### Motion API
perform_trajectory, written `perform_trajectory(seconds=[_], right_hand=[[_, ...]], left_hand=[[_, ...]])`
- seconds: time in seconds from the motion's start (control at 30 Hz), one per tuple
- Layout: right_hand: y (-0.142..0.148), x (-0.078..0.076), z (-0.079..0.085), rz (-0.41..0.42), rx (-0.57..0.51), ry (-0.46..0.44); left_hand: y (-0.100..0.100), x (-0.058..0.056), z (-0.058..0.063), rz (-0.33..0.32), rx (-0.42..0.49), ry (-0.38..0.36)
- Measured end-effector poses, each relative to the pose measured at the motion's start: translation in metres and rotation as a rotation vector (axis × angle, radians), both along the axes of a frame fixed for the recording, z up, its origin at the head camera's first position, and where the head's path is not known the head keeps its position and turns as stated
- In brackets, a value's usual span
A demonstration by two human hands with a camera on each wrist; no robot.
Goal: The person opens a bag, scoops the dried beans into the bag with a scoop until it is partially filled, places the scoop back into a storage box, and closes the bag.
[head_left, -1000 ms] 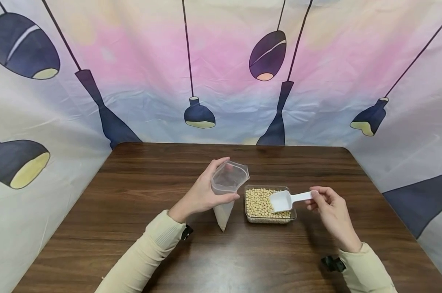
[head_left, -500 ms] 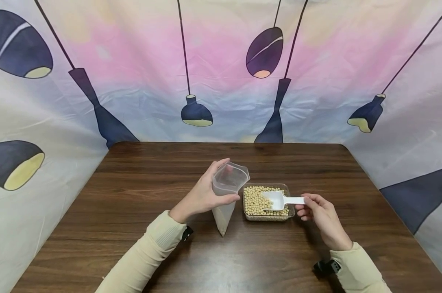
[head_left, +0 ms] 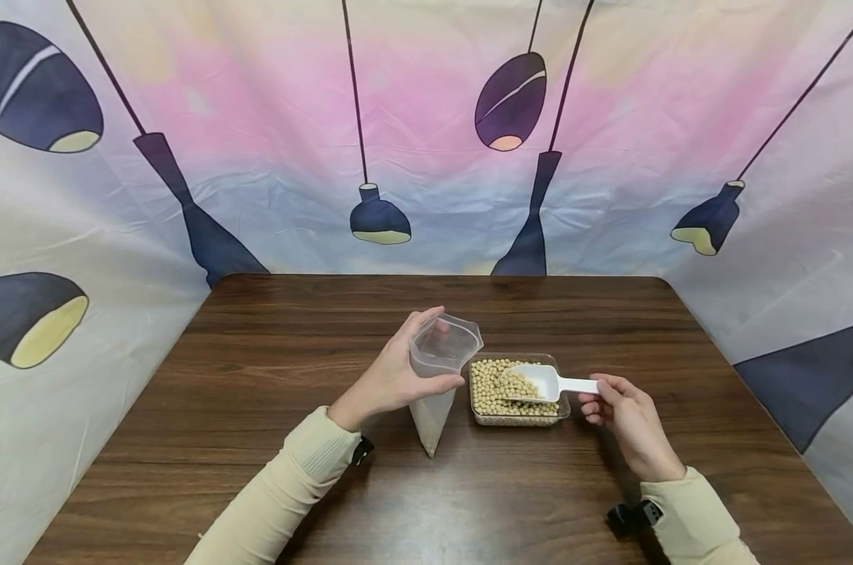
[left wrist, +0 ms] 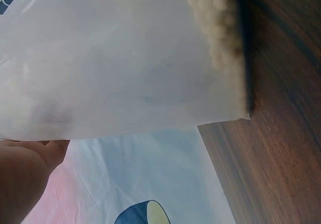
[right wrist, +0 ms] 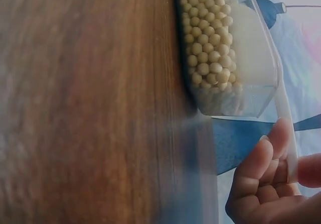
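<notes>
My left hand (head_left: 396, 370) grips a frosted plastic bag (left wrist: 115, 68) near its top, thumb in front and fingers behind, so its mouth gapes. Some soybeans (left wrist: 213, 28) lie in the bag's bottom, seen through the film in the left wrist view. With thumb and fingers, my right hand (head_left: 632, 420) pinches the handle end of a white scoop (head_left: 549, 381). Soybeans fill the front of the scoop, which is over the clear container (head_left: 518, 421) of soybeans (head_left: 490, 390). In the right wrist view the container's wall (right wrist: 258, 101) stands in front of the scoop's bowl.
The container stands just right of the bag on a dark wooden table (head_left: 271, 337). Behind the table's far edge hangs a cloth backdrop (head_left: 292, 180) printed with lamps.
The scoop, bare a second ago, has pushed left into the soybeans and now carries some, raised slightly and drawn a little right. My left hand and the bag have hardly moved.
</notes>
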State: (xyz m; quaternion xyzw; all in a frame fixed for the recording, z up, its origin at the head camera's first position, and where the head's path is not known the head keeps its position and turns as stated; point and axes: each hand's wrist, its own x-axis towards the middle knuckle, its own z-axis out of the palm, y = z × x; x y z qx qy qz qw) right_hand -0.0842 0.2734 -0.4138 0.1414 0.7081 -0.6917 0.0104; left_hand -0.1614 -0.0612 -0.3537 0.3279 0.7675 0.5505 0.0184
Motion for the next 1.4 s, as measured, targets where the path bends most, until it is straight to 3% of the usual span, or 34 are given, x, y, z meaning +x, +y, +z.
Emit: perform_trajectory(seconds=[0.1,0.23,0.47,0.8,1.0,1.4], right_hand=[[0.003,0.001,0.0,0.01,-0.081,0.022],[0.007,0.001,0.004,0.027,-0.194,0.07],[0.013,0.001,0.025,0.056,-0.313,0.169],[-0.001,-0.005,0.063,0.094,-0.453,0.322],[-0.026,-0.009,0.079,0.104,-0.427,0.388],[-0.053,-0.017,0.088,0.055,-0.237,0.494]], left_hand=[[0.0,-0.007,-0.011,-0.001,0.001,0.017],[0.0,-0.01,-0.015,-0.009,-0.003,0.051],[0.003,0.009,0.018,-0.024,-0.009,0.02],[0.005,0.011,0.022,-0.02,-0.037,0.021],[0.008,0.011,0.023,-0.044,-0.041,0.028],[0.01,0.01,0.023,-0.063,-0.039,0.052]])
